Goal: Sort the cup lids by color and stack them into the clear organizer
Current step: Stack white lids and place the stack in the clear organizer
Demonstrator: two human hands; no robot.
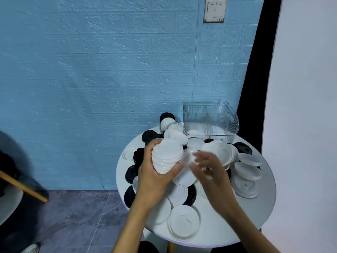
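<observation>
Blue brick-textured wall point(109, 70) stands behind the small round white table point(264, 207) where I am sorting. From that backdrop I come straight to the stack of white lids point(167, 156) in my left hand point(155, 178): thumb on the near side, fingers curled round the far side, the stack lying tilted so its axis points up and away to the right, toward the clear organizer point(209, 119). That box sits at the table's far edge, well beyond the stack and to its right; it looks empty or nearly so, though I cannot be sure through the ribbed walls. My right hand point(207, 167) is just beside the stack, blurred, fingers spread and loose; I cannot tell whether it has a lid. It is the nearer hand to the organizer. Loose white lids point(184, 223) and black lids point(149, 136) lie all around.
</observation>
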